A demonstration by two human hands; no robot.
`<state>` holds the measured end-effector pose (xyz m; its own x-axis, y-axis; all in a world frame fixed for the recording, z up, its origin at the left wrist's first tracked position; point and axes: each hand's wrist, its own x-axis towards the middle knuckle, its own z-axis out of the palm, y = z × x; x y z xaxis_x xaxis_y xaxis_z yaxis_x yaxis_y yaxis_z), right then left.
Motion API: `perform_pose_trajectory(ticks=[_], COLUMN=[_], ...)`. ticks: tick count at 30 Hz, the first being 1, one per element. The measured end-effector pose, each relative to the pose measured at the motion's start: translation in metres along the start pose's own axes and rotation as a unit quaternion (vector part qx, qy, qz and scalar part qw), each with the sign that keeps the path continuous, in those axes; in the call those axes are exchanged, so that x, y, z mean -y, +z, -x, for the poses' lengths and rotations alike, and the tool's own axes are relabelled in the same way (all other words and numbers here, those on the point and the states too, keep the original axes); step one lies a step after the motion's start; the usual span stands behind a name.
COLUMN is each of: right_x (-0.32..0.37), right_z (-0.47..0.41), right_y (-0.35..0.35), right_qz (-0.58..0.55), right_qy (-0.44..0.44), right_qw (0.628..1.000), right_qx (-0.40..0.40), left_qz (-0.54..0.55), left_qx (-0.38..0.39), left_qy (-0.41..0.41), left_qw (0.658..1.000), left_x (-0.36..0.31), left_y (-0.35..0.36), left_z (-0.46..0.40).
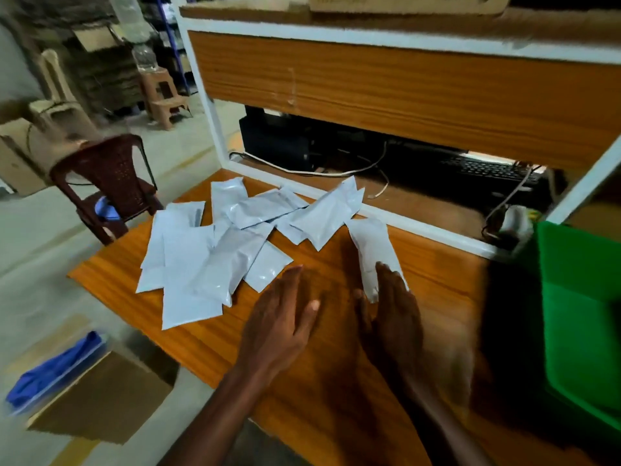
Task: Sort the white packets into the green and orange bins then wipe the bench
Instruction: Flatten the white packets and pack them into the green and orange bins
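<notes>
Several white packets (208, 250) lie in a loose overlapping pile on the left and middle of the orange wooden bench (443, 274). One white packet (371, 245) stands apart to the right of the pile. My right hand (391, 314) pinches its near end between thumb and fingers. My left hand (280, 321) hovers over the bench just left of it, fingers straight and spread, holding nothing. The green bin (584, 317) stands at the bench's right edge. No orange bin is in view.
A raised wooden shelf with a white frame (369, 92) spans the bench's back; a keyboard (487, 169) and cables lie under it. A brown plastic chair (107, 183) stands left of the bench. A cardboard box (100, 398) with blue cloth (57, 368) sits on the floor.
</notes>
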<state>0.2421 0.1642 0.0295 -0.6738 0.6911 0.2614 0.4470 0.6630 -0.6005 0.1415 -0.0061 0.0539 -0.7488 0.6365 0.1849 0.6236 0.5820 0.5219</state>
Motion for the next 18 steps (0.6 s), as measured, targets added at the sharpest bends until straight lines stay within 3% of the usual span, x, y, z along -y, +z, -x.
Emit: perform_pose_trajectory(ticks=[7,14,18], right_x=[-0.007,-0.020,-0.035], right_z=[-0.071,-0.143,-0.160], right_y=[0.030,0.039,0.040], right_qz=[0.115,0.241,0.215], right_qy=[-0.004,0.021,0.011], right_qw=[0.993,0.961,0.957], right_qx=[0.019,0.130,0.192], left_qz=[-0.009,-0.107,-0.145], left_qx=[0.042,0.099,0.138], left_qy=[0.107,0.206,0.247], left_qw=[0.993,0.968,0.948], left_x=[0.032,0.062,0.060], left_y=[0.016,0.045,0.062], left_z=[-0.112,-0.234,-0.291])
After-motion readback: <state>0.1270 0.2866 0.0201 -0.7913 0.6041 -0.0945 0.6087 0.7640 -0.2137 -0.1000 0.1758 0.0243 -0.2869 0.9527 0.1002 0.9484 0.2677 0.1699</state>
